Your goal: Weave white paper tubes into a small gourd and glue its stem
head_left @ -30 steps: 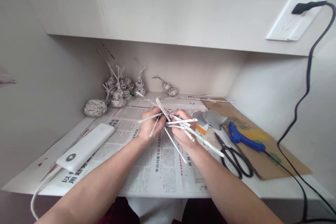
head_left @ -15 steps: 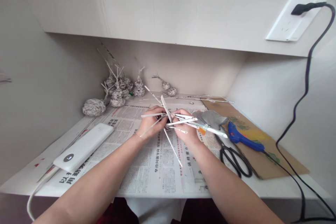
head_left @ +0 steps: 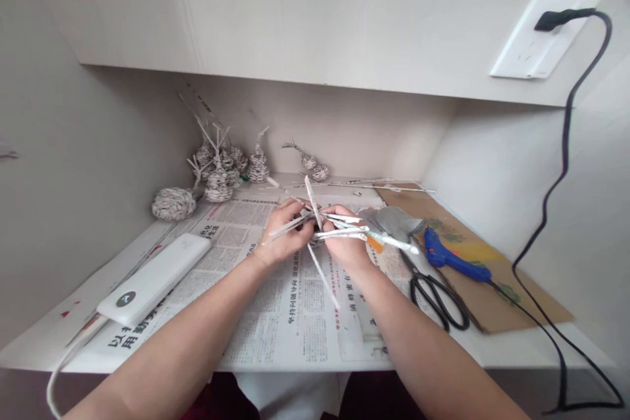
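Observation:
Above the newspaper-covered desk, both hands hold one weaving of rolled newspaper tubes (head_left: 313, 197), whose several thin tubes stick out in different directions. My left hand (head_left: 283, 235) is closed around its left side, with two tubes lying across the fingers. From the right, my right hand (head_left: 348, 246) grips the other side, and more tubes cross over it, one reaching toward the grey cloth (head_left: 396, 222). The middle of the weaving is mostly hidden by my fingers. One tube points down toward me over the newspaper (head_left: 275, 315).
Several woven paper gourds (head_left: 219, 185) stand at the back left, and loose paper tubes (head_left: 344, 184) lie along the back. A white power bank (head_left: 162, 275) is at left. Black-handled scissors (head_left: 438, 302), a blue glue gun (head_left: 455, 259) and cardboard (head_left: 522, 302) lie at right, beneath a hanging cord (head_left: 546, 203).
The tubes have shifted in my hands: the left ones now lie closer together, and the one pointing up-left shows shorter. The whole view has moved slightly.

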The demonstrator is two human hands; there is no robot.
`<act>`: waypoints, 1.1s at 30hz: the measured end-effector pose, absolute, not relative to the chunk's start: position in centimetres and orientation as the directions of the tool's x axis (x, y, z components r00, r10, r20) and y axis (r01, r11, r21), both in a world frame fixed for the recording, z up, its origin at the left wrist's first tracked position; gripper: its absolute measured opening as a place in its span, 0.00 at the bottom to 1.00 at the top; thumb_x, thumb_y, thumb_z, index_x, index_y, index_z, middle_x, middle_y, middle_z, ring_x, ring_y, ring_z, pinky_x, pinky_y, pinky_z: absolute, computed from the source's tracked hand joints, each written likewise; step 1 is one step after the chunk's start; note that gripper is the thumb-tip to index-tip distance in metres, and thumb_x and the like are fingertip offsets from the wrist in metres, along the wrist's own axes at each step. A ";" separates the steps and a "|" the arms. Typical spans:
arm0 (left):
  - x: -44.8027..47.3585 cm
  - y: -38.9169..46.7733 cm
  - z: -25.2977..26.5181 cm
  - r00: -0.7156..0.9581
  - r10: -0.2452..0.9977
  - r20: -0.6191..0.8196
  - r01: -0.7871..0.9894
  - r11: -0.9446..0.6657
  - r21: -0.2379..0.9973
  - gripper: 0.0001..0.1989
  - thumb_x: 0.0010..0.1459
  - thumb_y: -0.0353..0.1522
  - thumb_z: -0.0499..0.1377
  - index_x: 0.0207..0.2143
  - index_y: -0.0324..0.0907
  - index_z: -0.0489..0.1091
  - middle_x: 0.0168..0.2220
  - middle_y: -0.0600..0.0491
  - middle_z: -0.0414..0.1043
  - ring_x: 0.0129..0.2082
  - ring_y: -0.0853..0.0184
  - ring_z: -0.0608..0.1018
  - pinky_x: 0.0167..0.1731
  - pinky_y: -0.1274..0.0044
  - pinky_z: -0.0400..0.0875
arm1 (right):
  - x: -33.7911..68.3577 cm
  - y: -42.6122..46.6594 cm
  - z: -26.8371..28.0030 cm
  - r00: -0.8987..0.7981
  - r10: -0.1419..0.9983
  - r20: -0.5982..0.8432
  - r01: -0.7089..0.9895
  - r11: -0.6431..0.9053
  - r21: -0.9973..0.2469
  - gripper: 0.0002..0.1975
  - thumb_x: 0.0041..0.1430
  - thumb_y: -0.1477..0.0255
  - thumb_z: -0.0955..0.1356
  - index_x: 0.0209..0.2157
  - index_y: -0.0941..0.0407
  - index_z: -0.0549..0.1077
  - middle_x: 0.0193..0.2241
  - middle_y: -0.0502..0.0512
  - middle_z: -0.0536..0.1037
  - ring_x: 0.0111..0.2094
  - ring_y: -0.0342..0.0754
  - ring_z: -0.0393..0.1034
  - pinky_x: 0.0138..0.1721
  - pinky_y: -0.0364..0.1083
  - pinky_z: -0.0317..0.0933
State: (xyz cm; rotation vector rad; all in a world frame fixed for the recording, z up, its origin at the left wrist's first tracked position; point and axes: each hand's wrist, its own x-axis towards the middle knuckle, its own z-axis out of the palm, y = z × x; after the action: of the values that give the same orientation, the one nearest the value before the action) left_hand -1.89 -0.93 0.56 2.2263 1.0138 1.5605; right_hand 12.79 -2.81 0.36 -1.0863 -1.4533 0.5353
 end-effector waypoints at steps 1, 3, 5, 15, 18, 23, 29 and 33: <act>-1.9 -0.9 0.5 0.183 0.658 0.730 0.366 -0.735 0.571 0.08 0.53 0.28 0.61 0.37 0.44 0.76 0.38 0.50 0.78 0.40 0.63 0.78 0.45 0.72 0.72 | 12.9 -2.8 0.4 0.117 0.850 0.514 0.310 0.460 -0.832 0.03 0.53 0.72 0.66 0.27 0.54 0.72 0.26 0.51 0.77 0.29 0.48 0.72 0.32 0.44 0.65; -1.9 -0.7 0.3 0.143 0.711 0.688 0.318 -0.692 0.649 0.06 0.55 0.32 0.61 0.35 0.42 0.77 0.35 0.50 0.79 0.38 0.63 0.79 0.42 0.73 0.73 | 12.9 -2.8 0.6 0.100 0.855 0.509 0.312 0.459 -0.832 0.03 0.53 0.71 0.67 0.27 0.54 0.72 0.25 0.51 0.78 0.27 0.47 0.72 0.30 0.44 0.65; -1.9 -0.6 -0.1 0.085 0.786 0.613 0.303 -0.606 0.735 0.08 0.58 0.35 0.59 0.34 0.41 0.76 0.32 0.50 0.79 0.32 0.64 0.79 0.34 0.75 0.74 | 12.9 -2.9 0.8 0.079 0.861 0.502 0.312 0.457 -0.833 0.04 0.54 0.69 0.66 0.28 0.54 0.72 0.25 0.51 0.78 0.26 0.47 0.72 0.29 0.44 0.65; -1.8 -0.5 0.3 0.058 0.823 0.565 0.273 -0.557 0.784 0.08 0.54 0.36 0.63 0.33 0.42 0.78 0.34 0.50 0.80 0.34 0.64 0.79 0.33 0.76 0.75 | 12.9 -2.8 1.0 0.083 0.881 0.465 0.235 0.436 -0.868 0.05 0.51 0.69 0.67 0.29 0.54 0.76 0.28 0.53 0.81 0.29 0.49 0.76 0.32 0.45 0.69; -1.9 -0.4 0.3 0.050 0.791 0.609 0.308 -0.592 0.744 0.06 0.53 0.34 0.64 0.31 0.42 0.79 0.33 0.50 0.80 0.36 0.63 0.80 0.40 0.72 0.75 | 12.8 -2.9 1.0 0.089 0.874 0.477 0.240 0.446 -0.862 0.06 0.51 0.68 0.69 0.30 0.54 0.77 0.30 0.54 0.82 0.33 0.50 0.77 0.37 0.47 0.70; -1.9 -0.4 0.3 -0.019 0.754 0.656 0.332 -0.615 0.716 0.05 0.53 0.32 0.63 0.30 0.41 0.79 0.32 0.49 0.79 0.36 0.63 0.80 0.42 0.71 0.74 | 12.7 -2.6 0.7 0.169 0.877 0.449 0.198 0.416 -0.888 0.06 0.50 0.67 0.70 0.28 0.55 0.76 0.29 0.53 0.81 0.33 0.52 0.76 0.35 0.47 0.69; -1.6 -0.6 0.1 -0.026 0.853 0.521 0.215 -0.504 0.836 0.07 0.53 0.34 0.63 0.31 0.40 0.79 0.34 0.49 0.79 0.33 0.63 0.80 0.34 0.74 0.76 | 12.7 -1.9 -0.1 0.251 0.914 0.318 0.002 0.327 -0.945 0.06 0.45 0.68 0.72 0.25 0.56 0.75 0.23 0.52 0.79 0.27 0.50 0.74 0.30 0.46 0.67; -1.5 -0.4 0.0 -0.001 0.879 0.476 0.210 -0.465 0.860 0.09 0.52 0.35 0.63 0.32 0.40 0.79 0.34 0.49 0.79 0.27 0.66 0.79 0.25 0.77 0.75 | 12.7 -1.6 -0.3 0.249 0.941 0.229 -0.157 0.272 -0.949 0.08 0.41 0.69 0.74 0.24 0.57 0.75 0.22 0.51 0.78 0.25 0.48 0.73 0.27 0.45 0.66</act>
State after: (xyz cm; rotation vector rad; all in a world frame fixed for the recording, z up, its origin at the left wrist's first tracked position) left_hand -1.53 -0.40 0.05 1.7079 1.1281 1.5058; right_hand 12.66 -1.58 -0.27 -0.9874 -1.0171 0.9433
